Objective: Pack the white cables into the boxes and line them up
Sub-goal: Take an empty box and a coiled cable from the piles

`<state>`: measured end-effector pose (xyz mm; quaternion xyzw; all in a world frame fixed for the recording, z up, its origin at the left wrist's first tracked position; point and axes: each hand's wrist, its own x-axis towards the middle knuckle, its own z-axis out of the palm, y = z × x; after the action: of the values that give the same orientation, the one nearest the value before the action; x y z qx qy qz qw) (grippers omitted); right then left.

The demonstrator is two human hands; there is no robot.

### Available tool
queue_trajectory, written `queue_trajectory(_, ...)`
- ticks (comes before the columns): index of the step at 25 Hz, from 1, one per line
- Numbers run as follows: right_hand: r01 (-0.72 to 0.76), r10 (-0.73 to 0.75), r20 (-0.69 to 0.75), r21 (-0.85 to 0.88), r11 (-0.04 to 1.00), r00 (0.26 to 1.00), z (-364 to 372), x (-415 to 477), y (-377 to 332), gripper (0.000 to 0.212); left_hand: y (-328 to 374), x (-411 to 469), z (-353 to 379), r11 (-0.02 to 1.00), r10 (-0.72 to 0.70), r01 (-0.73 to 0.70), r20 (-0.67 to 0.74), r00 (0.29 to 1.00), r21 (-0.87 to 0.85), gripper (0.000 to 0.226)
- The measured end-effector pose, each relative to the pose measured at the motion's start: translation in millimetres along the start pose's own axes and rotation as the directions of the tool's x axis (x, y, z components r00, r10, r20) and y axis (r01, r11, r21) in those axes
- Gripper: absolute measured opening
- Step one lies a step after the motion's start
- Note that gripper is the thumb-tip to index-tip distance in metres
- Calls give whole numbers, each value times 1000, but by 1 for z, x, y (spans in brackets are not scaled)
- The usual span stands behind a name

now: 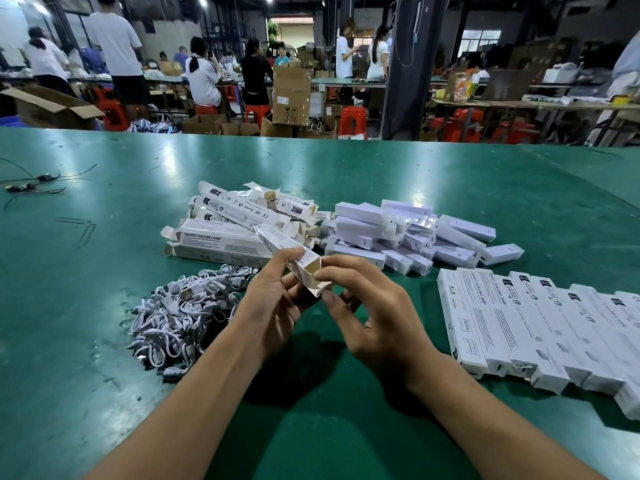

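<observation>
Bare forearms rise from 6 o'clock in my feed and meet at centre frame over the green table [104,358]. Far out at 10 o'clock I see thin dark wires [31,183] lying loose. At 8 o'clock of the hands, just beside the left wrist, sits the pile of white cables [180,310], coiled and tangled. Beyond it, at 11 o'clock, a heap of empty boxes [221,233] lies with end flaps open. The left hand [273,306] grips one open-ended box [277,241], thumb on top and fingers curled beneath, its far end pointing toward 11 o'clock above that heap. The right hand [377,317] pinches the box's near flap between thumb and forefinger, the other fingers loosely curled. I cannot tell whether a cable is inside. At 1 o'clock a jumble of white wrapped units [408,233] rests on the table. At 3 o'clock a row of boxes [540,337] lies side by side, touching, running off the right edge.
</observation>
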<state>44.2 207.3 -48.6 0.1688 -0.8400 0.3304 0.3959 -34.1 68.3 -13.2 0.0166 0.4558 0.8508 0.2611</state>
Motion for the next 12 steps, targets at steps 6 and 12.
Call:
queue_trajectory(6,157,-170,-38,-224,962,985,-2,1,1,18,-1,0,3,999,27,-27,-4,1000,24,15)
queue_trajectory(12,193,-187,49,-267,944,981,-3,4,-5,24,-4,0,1,991,54,-54,-1,999,124,18)
